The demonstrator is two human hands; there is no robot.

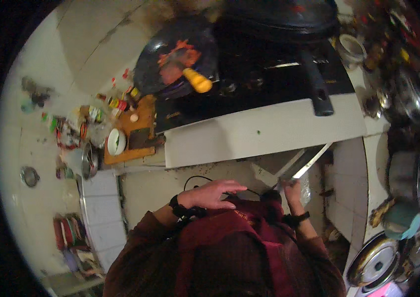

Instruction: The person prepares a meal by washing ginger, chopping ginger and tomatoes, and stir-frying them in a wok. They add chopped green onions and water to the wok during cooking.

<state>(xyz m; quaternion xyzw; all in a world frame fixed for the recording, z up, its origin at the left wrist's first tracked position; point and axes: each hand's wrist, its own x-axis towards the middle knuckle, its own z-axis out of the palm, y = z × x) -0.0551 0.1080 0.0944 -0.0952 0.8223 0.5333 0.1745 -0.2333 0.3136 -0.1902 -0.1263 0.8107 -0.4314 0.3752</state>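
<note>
My left hand [212, 195] hovers in front of my dark red apron [228, 228], thumb apart from the fingers, with nothing in it. My right hand [292, 191] is closed at the near end of a light-framed cabinet door [312, 161], which stands swung out below the counter [262, 130]. On the black gas stove [195, 109] sits a dark wok [147, 67] holding reddish food pieces [182, 52]. A turner's yellow handle [199, 81] sticks out over the wok's near rim.
A wooden cutting board [128, 122] bears a cleaver [141, 139], a white bowl [116, 142] and an egg [134, 117]. Bottles stand behind. A black pan handle [321, 100] juts over the counter's front edge. Pot lids [375, 260] and a teal container [401, 219] crowd the right side.
</note>
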